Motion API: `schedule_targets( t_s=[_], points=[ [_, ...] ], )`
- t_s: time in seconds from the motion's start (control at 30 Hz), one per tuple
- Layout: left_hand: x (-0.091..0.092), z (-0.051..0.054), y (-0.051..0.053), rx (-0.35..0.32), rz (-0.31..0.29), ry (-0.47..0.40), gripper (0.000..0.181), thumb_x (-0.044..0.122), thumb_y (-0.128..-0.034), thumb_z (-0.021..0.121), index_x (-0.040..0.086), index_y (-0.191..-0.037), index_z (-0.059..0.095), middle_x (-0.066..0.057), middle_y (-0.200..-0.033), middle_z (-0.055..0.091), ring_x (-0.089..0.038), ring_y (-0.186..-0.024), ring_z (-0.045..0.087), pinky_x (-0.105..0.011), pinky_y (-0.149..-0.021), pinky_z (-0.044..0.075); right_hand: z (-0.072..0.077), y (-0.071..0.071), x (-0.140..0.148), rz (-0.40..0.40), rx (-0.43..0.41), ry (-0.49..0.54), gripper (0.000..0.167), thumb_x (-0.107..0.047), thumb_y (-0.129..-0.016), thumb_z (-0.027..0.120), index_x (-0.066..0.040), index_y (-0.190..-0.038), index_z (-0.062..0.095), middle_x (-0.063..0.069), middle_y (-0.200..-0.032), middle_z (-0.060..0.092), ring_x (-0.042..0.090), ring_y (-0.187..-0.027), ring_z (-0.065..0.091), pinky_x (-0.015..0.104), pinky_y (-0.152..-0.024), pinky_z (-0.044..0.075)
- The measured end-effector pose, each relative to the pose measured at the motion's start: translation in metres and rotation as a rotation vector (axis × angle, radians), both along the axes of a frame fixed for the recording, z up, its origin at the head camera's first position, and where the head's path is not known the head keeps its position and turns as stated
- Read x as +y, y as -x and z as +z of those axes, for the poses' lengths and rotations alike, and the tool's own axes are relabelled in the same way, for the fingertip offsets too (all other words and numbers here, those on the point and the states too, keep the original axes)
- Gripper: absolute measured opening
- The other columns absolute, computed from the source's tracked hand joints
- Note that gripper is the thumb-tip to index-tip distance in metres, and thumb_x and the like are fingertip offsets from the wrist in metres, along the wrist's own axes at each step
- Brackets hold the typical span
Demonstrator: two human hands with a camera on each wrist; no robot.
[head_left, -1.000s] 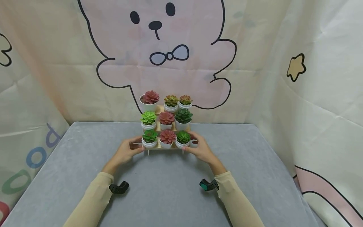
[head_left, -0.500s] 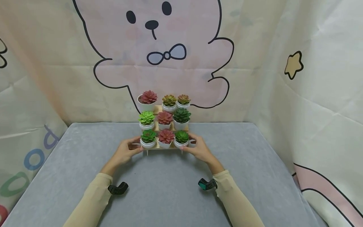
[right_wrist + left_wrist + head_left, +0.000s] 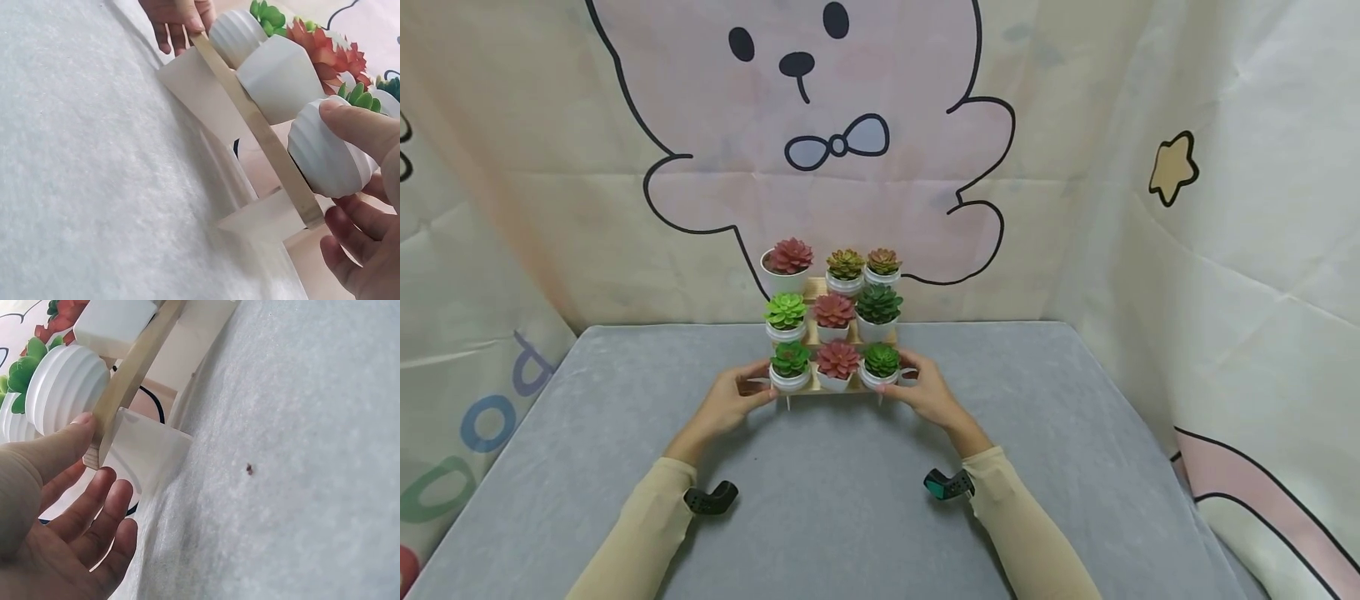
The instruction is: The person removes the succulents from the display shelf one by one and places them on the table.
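A tiered wooden shelf [image 3: 811, 388] holds three rows of potted succulents, green, red and yellowish. My left hand [image 3: 727, 402] grips its lower left end; in the left wrist view the thumb of that hand [image 3: 69, 506] lies on the wooden board [image 3: 130, 370] beside a ribbed white pot [image 3: 67, 389], its other fingers lower down. At the right end is my right hand [image 3: 931, 397]. The right wrist view shows that hand [image 3: 369, 181] with its thumb on the front right ribbed pot [image 3: 325, 150] and fingers curled behind it and the board's end [image 3: 305, 209].
The shelf stands near the far edge of a grey cloth-covered table [image 3: 835, 500]. Behind it hangs a curtain [image 3: 850, 208] printed with a bear; more printed cloth [image 3: 1240, 250] hangs at the sides. White supports [image 3: 150, 440] hold up the board.
The head view has shifted slightly, so the shelf and hands appear a little further left. Both hands keep their places on the shelf and pot.
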State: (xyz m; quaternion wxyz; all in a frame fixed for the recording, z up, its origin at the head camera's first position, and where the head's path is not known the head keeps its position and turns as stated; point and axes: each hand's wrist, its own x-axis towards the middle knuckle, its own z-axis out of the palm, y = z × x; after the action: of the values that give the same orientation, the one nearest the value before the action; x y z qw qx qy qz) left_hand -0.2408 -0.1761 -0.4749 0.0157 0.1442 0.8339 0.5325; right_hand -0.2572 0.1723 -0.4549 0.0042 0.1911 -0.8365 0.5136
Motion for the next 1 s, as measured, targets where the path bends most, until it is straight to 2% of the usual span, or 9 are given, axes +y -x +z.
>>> schedule_targets(
  t_s=[0.27, 0.53, 0.83, 1.0],
  points=[
    [0.002, -0.005, 0.000, -0.010, 0.005, -0.009, 0.060, 0.010, -0.0944, 0.071, -0.009, -0.146, 0.046, -0.033, -0.135, 0.059, -0.022, -0.105, 0.068, -0.016, -0.082, 0.054, 0.007, -0.003, 0.019, 0.016, -0.020, 0.038, 0.064, -0.009, -0.086, 0.080, 0.003, -0.143, 0.052, 0.023, -0.136, 0.062, 0.035, -0.117, 0.064, 0.048, -0.101, 0.054],
    [-0.001, 0.000, 0.000, -0.022, 0.002, -0.013, 0.061, 0.010, -0.0947, 0.071, -0.008, -0.147, 0.045, -0.032, -0.135, 0.059, -0.031, -0.109, 0.068, -0.015, -0.081, 0.053, 0.019, -0.013, 0.038, 0.031, -0.008, -0.007, 0.061, -0.008, -0.084, 0.083, -0.001, -0.139, 0.057, 0.018, -0.128, 0.067, 0.025, -0.110, 0.065, 0.038, -0.097, 0.055],
    [-0.003, -0.002, 0.003, -0.031, -0.011, -0.016, 0.061, 0.009, -0.0948, 0.071, -0.007, -0.148, 0.045, -0.031, -0.136, 0.059, -0.032, -0.110, 0.066, -0.014, -0.081, 0.053, 0.019, -0.037, 0.040, 0.125, -0.022, -0.044, 0.065, -0.009, -0.083, 0.084, 0.001, -0.140, 0.055, 0.018, -0.131, 0.066, 0.022, -0.110, 0.066, 0.049, -0.100, 0.054],
    [-0.002, -0.002, 0.002, -0.028, -0.011, -0.011, 0.061, 0.009, -0.0951, 0.070, -0.007, -0.148, 0.045, -0.032, -0.136, 0.059, -0.031, -0.109, 0.067, -0.014, -0.080, 0.053, 0.013, -0.049, 0.030, 0.180, -0.058, -0.043, 0.067, -0.009, -0.083, 0.083, -0.001, -0.142, 0.054, 0.016, -0.137, 0.063, 0.025, -0.118, 0.063, 0.039, -0.103, 0.053]
  ],
)
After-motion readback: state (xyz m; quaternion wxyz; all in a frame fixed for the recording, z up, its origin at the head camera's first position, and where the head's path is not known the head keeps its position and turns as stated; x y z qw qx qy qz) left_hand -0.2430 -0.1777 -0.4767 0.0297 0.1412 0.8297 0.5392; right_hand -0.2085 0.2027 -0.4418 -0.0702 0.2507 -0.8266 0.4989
